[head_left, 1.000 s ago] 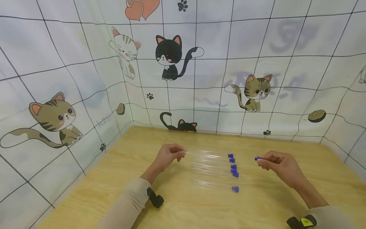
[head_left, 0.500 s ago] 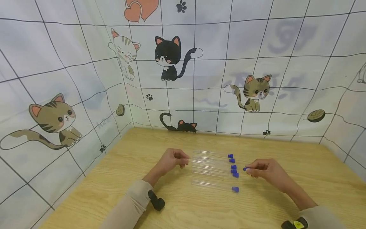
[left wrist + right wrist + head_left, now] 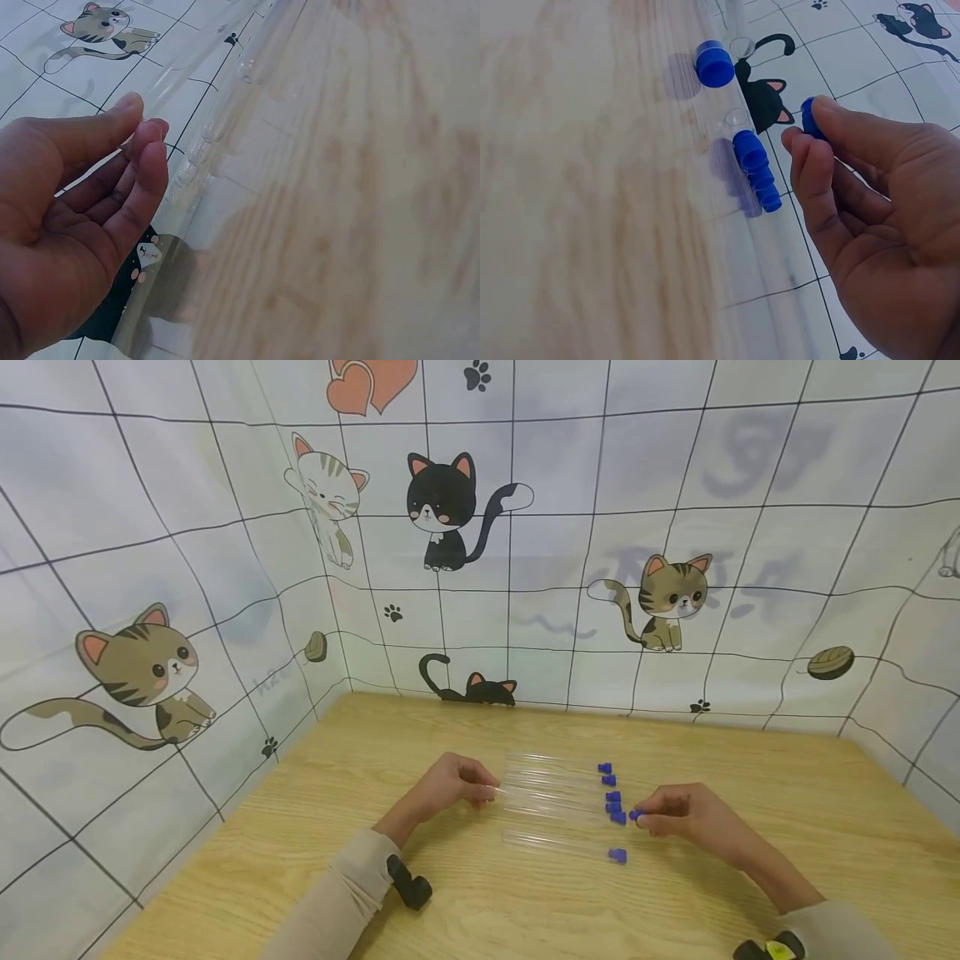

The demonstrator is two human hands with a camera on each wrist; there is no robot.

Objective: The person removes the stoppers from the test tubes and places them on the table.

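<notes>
My left hand (image 3: 457, 783) pinches the closed end of a clear test tube (image 3: 178, 81) between thumb and fingertips. The tube points right, over the other tubes. My right hand (image 3: 693, 814) pinches a small blue cap (image 3: 810, 120) between thumb and fingers, just right of the row of capped ends. Several clear tubes (image 3: 551, 810) lie side by side on the table between the hands. Blue caps (image 3: 613, 797) sit on their right ends. One capped tube (image 3: 555, 843) lies nearer to me, apart from the rest. The held tube's outline is faint in the head view.
The wooden table (image 3: 487, 910) carries the tubes near its middle. A white cloth (image 3: 555, 552) printed with grid lines and cats hangs behind and at both sides. A black wrist camera (image 3: 408, 883) is strapped to the left sleeve.
My right hand has moved left and toward me, bringing the blue cap close to the tubes' capped ends. My left hand has shifted slightly right and toward me with its tube.
</notes>
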